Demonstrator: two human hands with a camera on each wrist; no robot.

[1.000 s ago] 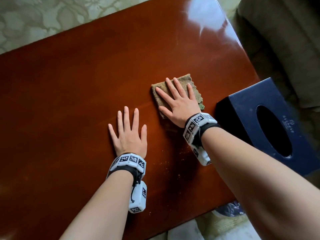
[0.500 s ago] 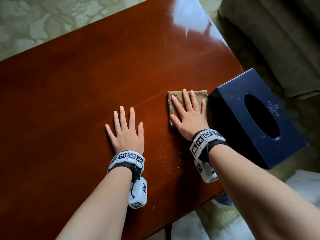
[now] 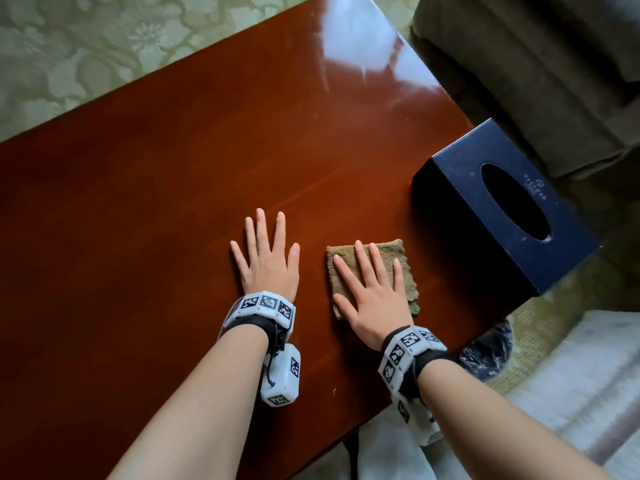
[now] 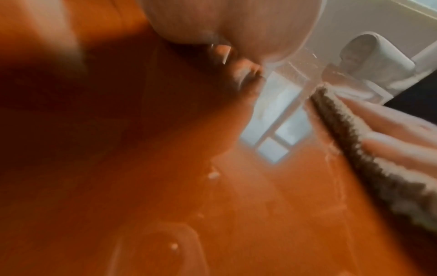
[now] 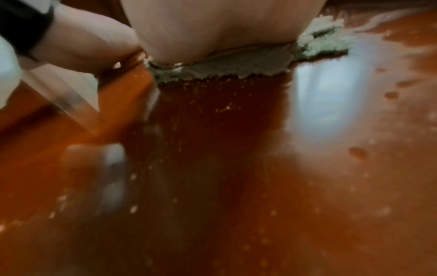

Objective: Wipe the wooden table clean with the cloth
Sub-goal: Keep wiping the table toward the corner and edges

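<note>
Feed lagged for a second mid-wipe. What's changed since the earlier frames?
The right hand, flat on the cloth, has dragged it back toward the table's near edge, first swinging close to the tissue box, now apart from it. Nothing was gripped or released. The left hand stays flat on the wooden table; crumbs remain.

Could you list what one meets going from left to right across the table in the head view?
Bare wooden table → left hand, flat on the wood → right hand, flat on the cloth → dark blue tissue box at the table's right edge.
</note>
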